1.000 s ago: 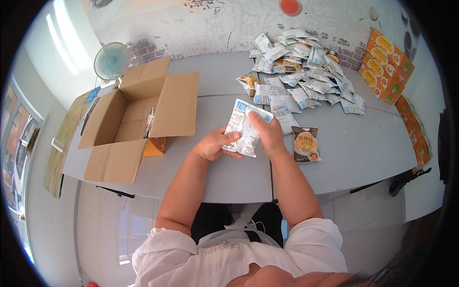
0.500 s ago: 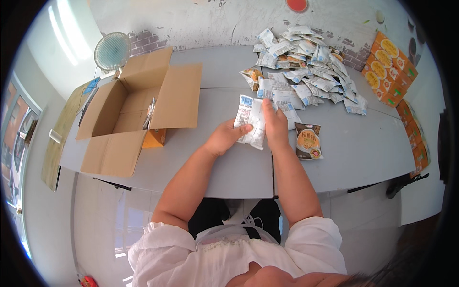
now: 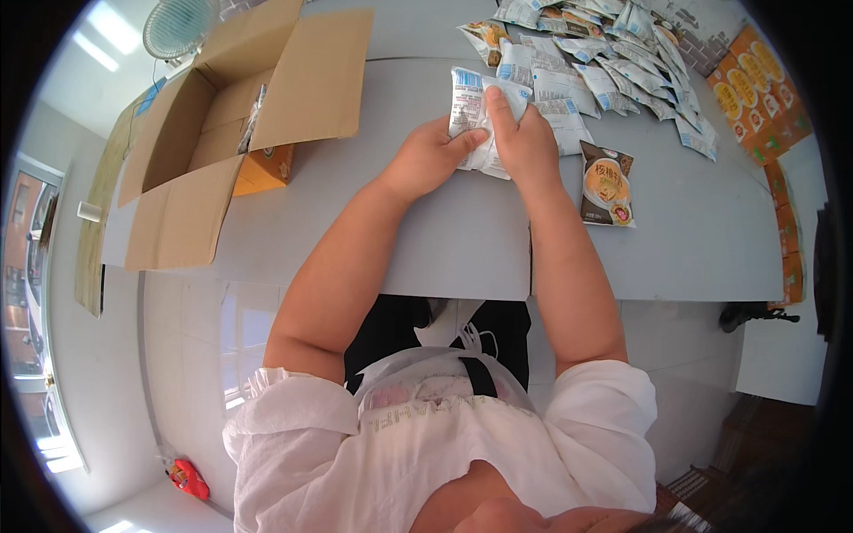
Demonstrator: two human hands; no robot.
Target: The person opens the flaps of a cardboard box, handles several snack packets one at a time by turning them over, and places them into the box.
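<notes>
Over the grey table (image 3: 426, 249), in front of my body, both hands grip a white food packet (image 3: 468, 102) with a blue barcode and fine print on its back. My left hand (image 3: 431, 160) pinches its near left side, thumb lying across the face. On the right edge, my right hand (image 3: 526, 142) is closed with its thumb pressed along the packet. Whether a second packet lies under it I cannot tell. Just beyond my right hand are white packets (image 3: 562, 123) from the pile. A brown packet (image 3: 608, 186) with a bowl picture lies face up right of my right wrist.
At the left stands an open cardboard box (image 3: 182, 138) with flaps spread and a packet (image 3: 253, 115) inside. An orange carton (image 3: 263, 169) sits beside it. A large packet pile (image 3: 622, 62) covers the far right. Orange cartons (image 3: 755, 89) stack at the right edge. Behind the box is a fan (image 3: 180, 27).
My view has tilted downward, so the table and box sit higher in the picture. Both hands still hold the packet, and my fingers have shifted only slightly on it.
</notes>
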